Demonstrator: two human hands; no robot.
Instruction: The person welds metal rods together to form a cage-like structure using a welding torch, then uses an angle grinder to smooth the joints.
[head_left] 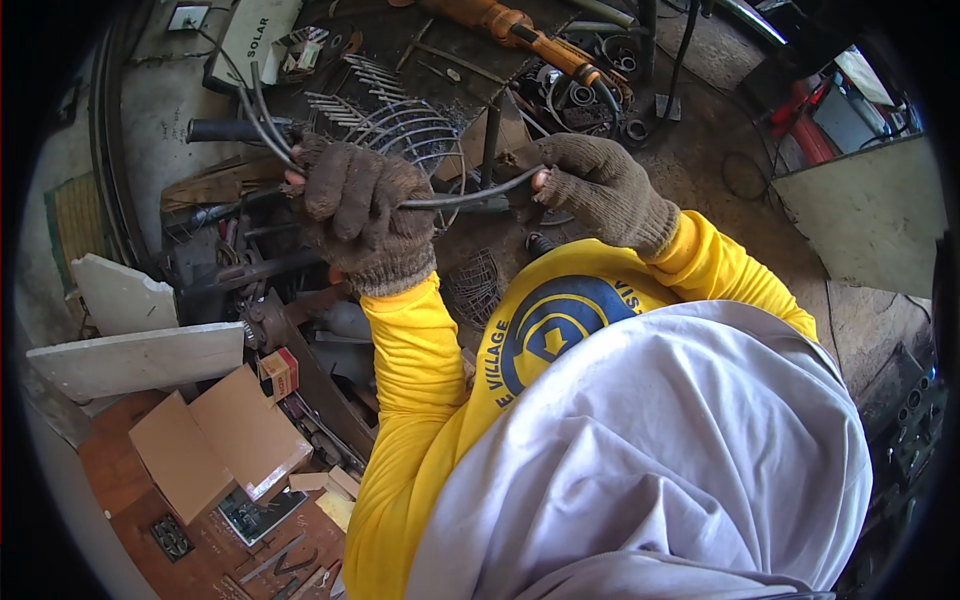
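My left hand (362,205), in a worn brown knit glove with a bare fingertip showing, is closed around curved grey metal rods (470,200). Two rod ends stick up past it at the upper left. From its other side one rod runs right to my right hand (605,190), gloved the same way, which pinches it between thumb and fingers. Just beyond my hands, on a dark work table (470,55), sits a piece made of curved parallel metal rods (410,130). Short ribbed rods (345,108) lie beside it.
An orange power tool (510,30) lies at the table's far side, above a pile of metal rings (580,95). At left are white boards (140,360), an open cardboard box (225,440) and scrap metal. A pale panel (870,215) stands at right.
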